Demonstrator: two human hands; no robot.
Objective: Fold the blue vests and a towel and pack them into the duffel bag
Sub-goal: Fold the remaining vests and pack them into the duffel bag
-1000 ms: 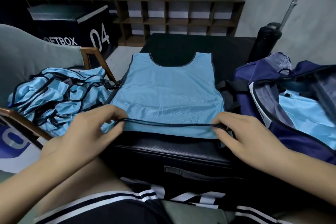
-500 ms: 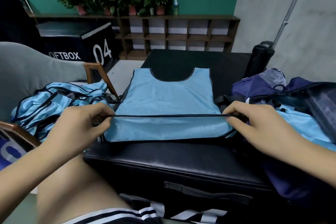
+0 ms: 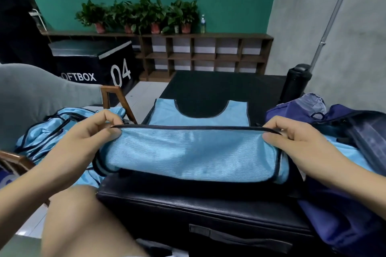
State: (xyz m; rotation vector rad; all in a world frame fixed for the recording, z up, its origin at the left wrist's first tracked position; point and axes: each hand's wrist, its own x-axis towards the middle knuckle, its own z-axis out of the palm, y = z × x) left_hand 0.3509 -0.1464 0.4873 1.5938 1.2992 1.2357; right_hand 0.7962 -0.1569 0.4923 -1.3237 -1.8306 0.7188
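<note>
Blue vest (image 3: 194, 152) lies on black padded bench (image 3: 188, 200), centre of scene, neck opening at the far end. Its near hem is lifted and carried toward the far end, mesh underside facing the camera. Left hand (image 3: 83, 144) pinches the dark-trimmed hem at its left corner, thumb and fingers closed narrow on the trim. Right hand (image 3: 296, 148) pinches the right corner likewise. Hem stretched taut between them. Pile of vests (image 3: 48, 133) sits left on a chair. Duffel bag (image 3: 344, 204), navy, stands open at right, touching the bench, blue fabric inside.
</note>
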